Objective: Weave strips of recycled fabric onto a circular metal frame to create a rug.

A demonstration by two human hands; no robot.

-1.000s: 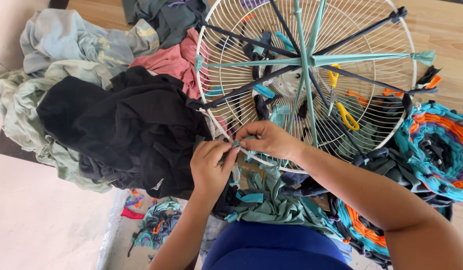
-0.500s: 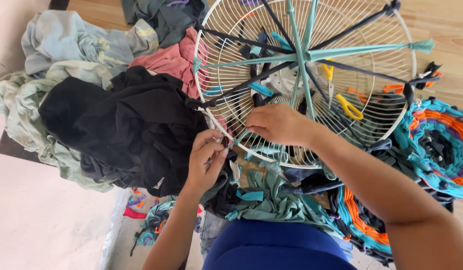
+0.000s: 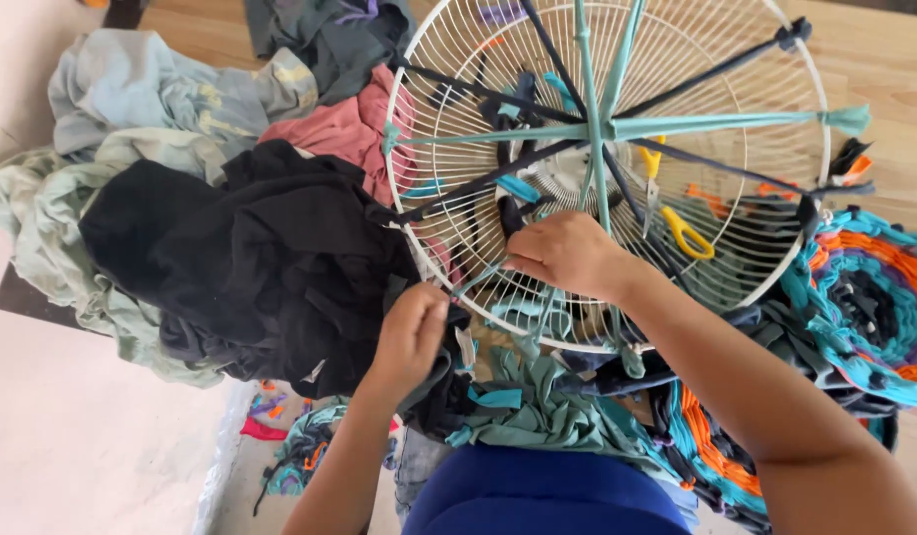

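Left hand (image 3: pixel 411 327) dropped lower, pinching teal strip (image 3: pixel 475 280); right hand (image 3: pixel 567 253) gripping.

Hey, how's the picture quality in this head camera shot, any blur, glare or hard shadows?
Head view: soft, even daylight, no hard shadows; the pale floor at lower left is bright, nearly washed out. The wire fan guard, left hand and right hand are fairly sharp. The black cloth pile loses fold detail in its darkness. The guard's round rim looks slightly stretched toward the frame edge.

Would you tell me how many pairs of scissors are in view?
1: yellow-handled scissors lie behind the white wire fan guard, right of the right hand. Cloth piles could hide others.
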